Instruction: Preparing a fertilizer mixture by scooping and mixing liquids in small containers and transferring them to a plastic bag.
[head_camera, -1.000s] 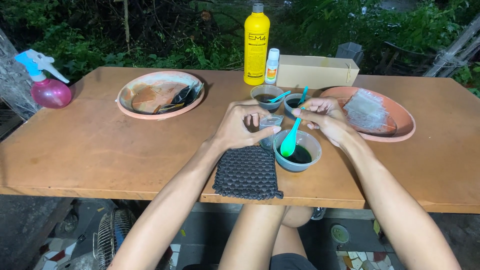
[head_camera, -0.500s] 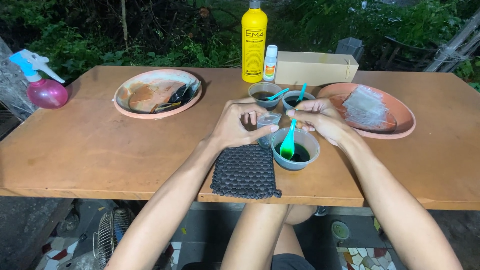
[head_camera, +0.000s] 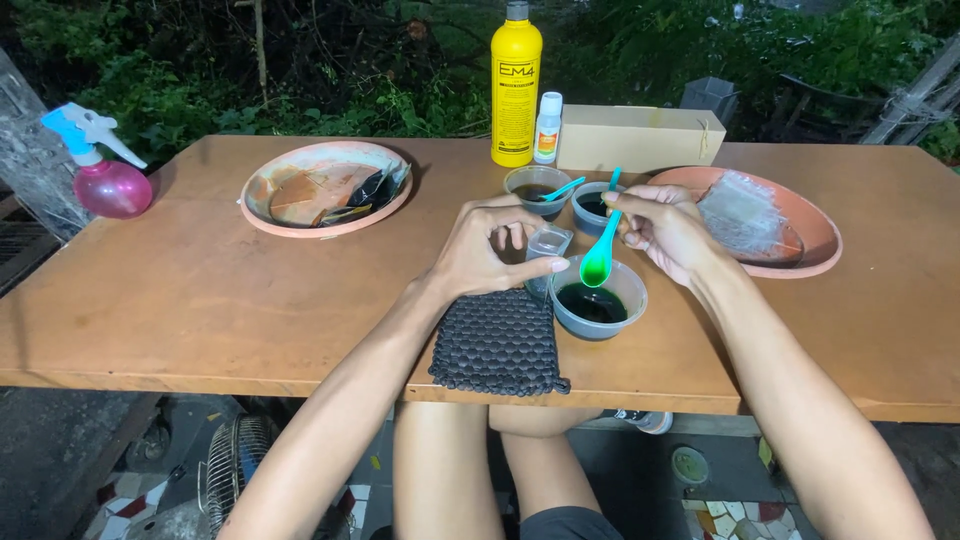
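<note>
Holding a green spoon (head_camera: 600, 258) (seemingly dripping), right hand (head_camera: 662, 228) above bowl (head_camera: 600, 300).

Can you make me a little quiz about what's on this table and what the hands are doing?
1. True or false: the right hand holds a green spoon over the bowl of dark liquid.
2. What lies on the table edge just below the left hand?
A. a black woven mat
B. a red towel
C. a metal tray
3. Fill in: the tall bottle at the far side of the table is ____ in colour.

Key
1. True.
2. A: the black woven mat.
3. Yellow.
</note>
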